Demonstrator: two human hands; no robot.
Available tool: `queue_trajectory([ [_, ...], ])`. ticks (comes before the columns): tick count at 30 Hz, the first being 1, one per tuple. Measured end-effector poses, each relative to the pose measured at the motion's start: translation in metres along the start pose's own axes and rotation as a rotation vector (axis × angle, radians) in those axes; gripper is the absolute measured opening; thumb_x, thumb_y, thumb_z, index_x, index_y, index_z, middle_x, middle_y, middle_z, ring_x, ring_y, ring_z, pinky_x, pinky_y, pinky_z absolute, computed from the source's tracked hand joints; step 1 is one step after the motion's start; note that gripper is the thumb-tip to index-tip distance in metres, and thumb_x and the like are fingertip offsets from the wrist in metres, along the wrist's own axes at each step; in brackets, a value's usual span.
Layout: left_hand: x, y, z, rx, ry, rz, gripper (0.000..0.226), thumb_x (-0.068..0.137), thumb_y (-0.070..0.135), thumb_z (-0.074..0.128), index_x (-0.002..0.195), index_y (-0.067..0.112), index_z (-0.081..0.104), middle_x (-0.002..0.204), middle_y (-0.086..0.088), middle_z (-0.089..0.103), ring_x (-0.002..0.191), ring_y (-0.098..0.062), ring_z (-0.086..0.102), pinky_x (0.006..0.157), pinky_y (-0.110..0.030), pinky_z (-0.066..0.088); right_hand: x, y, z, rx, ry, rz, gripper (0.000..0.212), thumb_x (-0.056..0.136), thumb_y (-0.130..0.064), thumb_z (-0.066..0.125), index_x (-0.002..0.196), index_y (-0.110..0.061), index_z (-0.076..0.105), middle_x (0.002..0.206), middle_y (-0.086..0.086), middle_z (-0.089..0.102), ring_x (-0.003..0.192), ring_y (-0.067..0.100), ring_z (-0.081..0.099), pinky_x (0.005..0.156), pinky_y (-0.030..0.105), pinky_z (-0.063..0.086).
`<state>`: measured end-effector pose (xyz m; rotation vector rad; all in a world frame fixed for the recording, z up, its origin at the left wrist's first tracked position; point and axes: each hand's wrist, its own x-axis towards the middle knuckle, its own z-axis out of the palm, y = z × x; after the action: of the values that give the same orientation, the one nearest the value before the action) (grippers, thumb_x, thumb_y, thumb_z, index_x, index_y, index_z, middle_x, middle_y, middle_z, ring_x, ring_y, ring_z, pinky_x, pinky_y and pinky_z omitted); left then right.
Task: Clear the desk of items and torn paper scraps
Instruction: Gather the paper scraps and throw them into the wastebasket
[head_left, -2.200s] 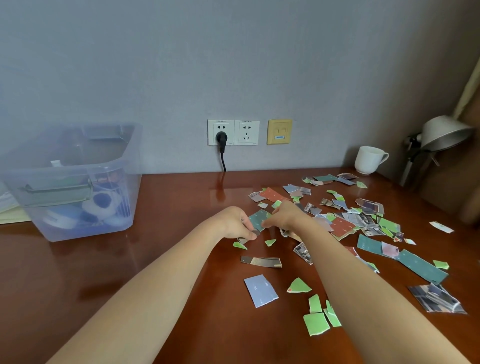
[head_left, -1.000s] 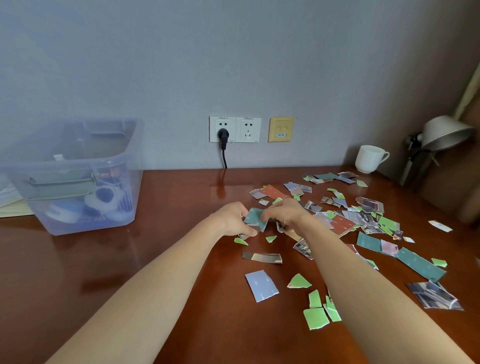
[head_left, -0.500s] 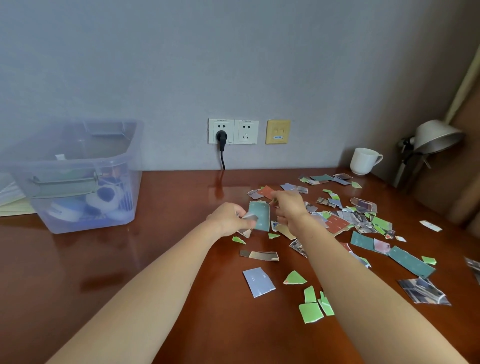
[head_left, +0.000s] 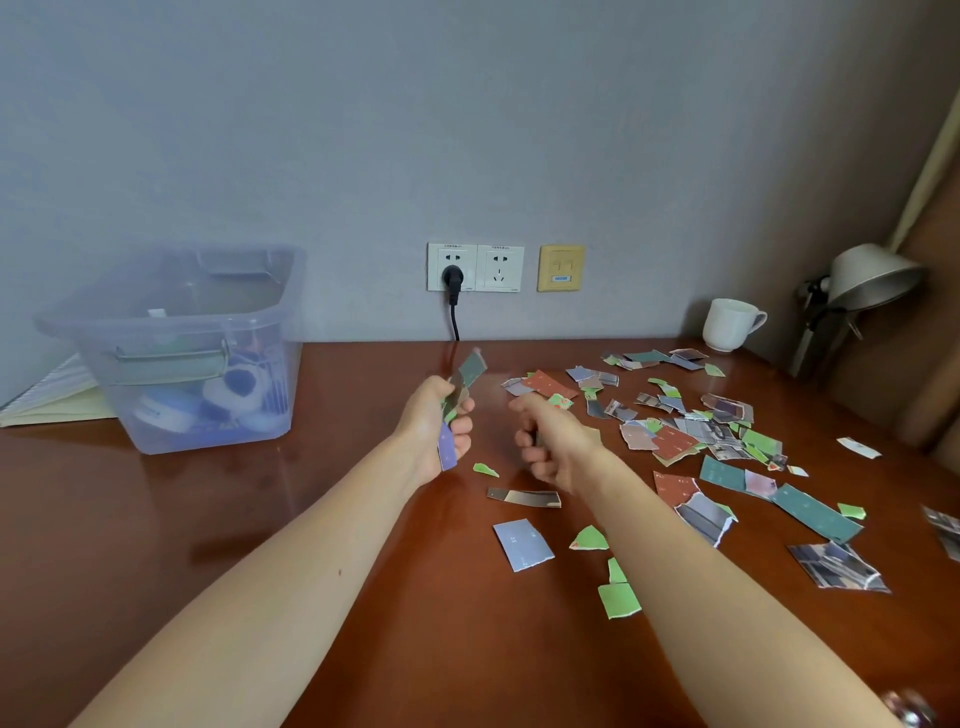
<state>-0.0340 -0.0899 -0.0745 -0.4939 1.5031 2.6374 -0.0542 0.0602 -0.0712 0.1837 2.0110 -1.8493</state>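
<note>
Torn paper scraps (head_left: 675, 441) in green, teal, red and grey lie scattered over the right half of the brown desk (head_left: 260, 519). My left hand (head_left: 434, 423) is raised above the desk and grips a small bundle of scraps (head_left: 462, 387) that stands upright in it. My right hand (head_left: 553, 441) hovers just right of it with curled fingers, pinching a small green-and-red scrap (head_left: 561, 401) at its top. A grey strip (head_left: 523, 497), a lilac piece (head_left: 523, 544) and green bits (head_left: 618, 600) lie near my forearms.
A clear plastic bin (head_left: 171, 343) with several items inside stands at the back left, papers (head_left: 52, 397) beside it. A white mug (head_left: 730, 325) and a metal desk lamp (head_left: 862, 283) stand at the back right. A black plug (head_left: 453, 275) sits in the wall socket.
My left hand lifted the gathered scraps off the desk and turned them upright. My right hand drew back from the pile with a small scrap and curled.
</note>
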Motion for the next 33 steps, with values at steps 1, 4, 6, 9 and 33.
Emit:
queue_trajectory([
  [1,-0.001,-0.001,-0.005,-0.031,-0.007,-0.016,0.019,0.090,0.018,0.034,0.081,0.012,0.050,0.068,0.001,0.048,0.047,-0.011,0.027,0.048,-0.022,0.021,-0.001,0.002,0.002,-0.172,0.035,-0.046,0.020,0.087,-0.031,0.060,0.075,-0.019,0.048,0.059,-0.002,0.036,0.045,0.011,0.024,0.039,0.018,0.015],
  [4,-0.005,-0.003,-0.017,-0.072,-0.036,-0.052,0.016,0.083,0.012,0.031,0.074,0.014,0.044,0.064,-0.001,0.049,0.047,-0.013,0.032,0.048,-0.023,0.024,0.000,0.007,0.012,-0.640,0.061,-0.246,0.011,0.083,-0.024,0.068,0.081,-0.013,0.066,0.064,0.000,0.051,0.055,0.014,0.044,0.047,0.026,0.039],
  [6,-0.008,-0.004,-0.021,-0.068,-0.055,-0.074,0.018,0.078,0.010,0.030,0.069,0.016,0.043,0.062,-0.002,0.050,0.045,-0.015,0.037,0.046,-0.022,0.026,0.004,0.010,0.016,-0.785,0.049,-0.296,0.005,0.081,-0.018,0.071,0.084,-0.015,0.072,0.079,0.001,0.064,0.073,0.015,0.058,0.073,0.032,0.053],
  [9,-0.010,-0.006,-0.024,-0.028,-0.071,-0.072,0.018,0.078,0.011,0.030,0.067,0.017,0.043,0.060,-0.002,0.048,0.046,-0.016,0.039,0.047,-0.022,0.027,0.007,0.011,0.018,-0.854,0.055,-0.297,0.007,0.081,-0.019,0.073,0.088,-0.020,0.071,0.085,-0.003,0.063,0.083,0.015,0.061,0.082,0.032,0.052],
  [33,-0.018,-0.008,-0.026,-0.060,0.037,-0.048,0.038,0.091,0.022,0.046,0.055,0.021,0.036,0.069,0.000,0.062,0.047,-0.013,0.042,0.050,-0.023,0.028,0.005,0.012,0.029,-1.007,0.021,-0.300,0.007,0.083,-0.019,0.070,0.083,-0.016,0.076,0.091,0.005,0.073,0.089,0.020,0.066,0.080,0.031,0.053],
])
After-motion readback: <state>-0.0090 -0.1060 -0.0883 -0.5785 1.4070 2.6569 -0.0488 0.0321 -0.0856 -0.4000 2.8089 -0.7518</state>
